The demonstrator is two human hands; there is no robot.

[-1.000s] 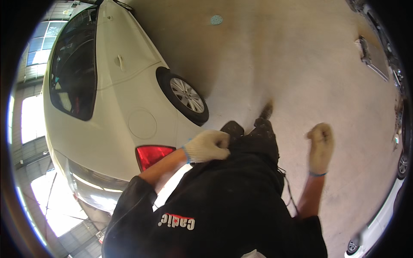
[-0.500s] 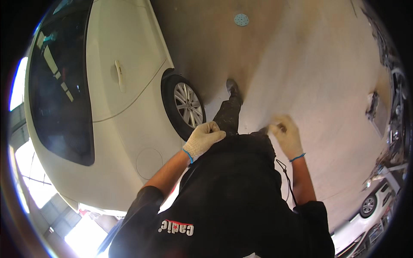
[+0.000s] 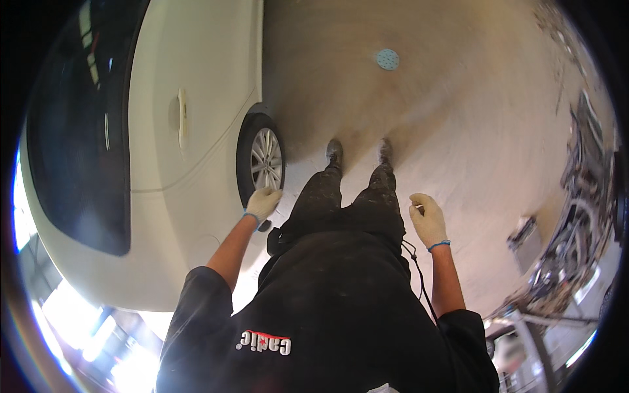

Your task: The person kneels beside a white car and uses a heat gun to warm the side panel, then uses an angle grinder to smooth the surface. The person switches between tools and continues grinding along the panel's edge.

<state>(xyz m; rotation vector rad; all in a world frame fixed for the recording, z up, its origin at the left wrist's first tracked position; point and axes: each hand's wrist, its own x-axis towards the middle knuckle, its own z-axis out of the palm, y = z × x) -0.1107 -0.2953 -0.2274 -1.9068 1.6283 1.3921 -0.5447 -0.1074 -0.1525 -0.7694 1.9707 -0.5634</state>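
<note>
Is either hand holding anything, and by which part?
No object shows in the left hand or the right hand, so nothing appears to be held.

1. I see a white car [image 3: 154,154] side-on along my left, its bodywork curving with the lens.
2. Its door [image 3: 213,78] looks shut, with a white handle [image 3: 183,118] and dark side window [image 3: 82,150].
3. I make out one wheel [image 3: 261,160], upright, black-tyred, its rim silver and many-spoked.
</note>
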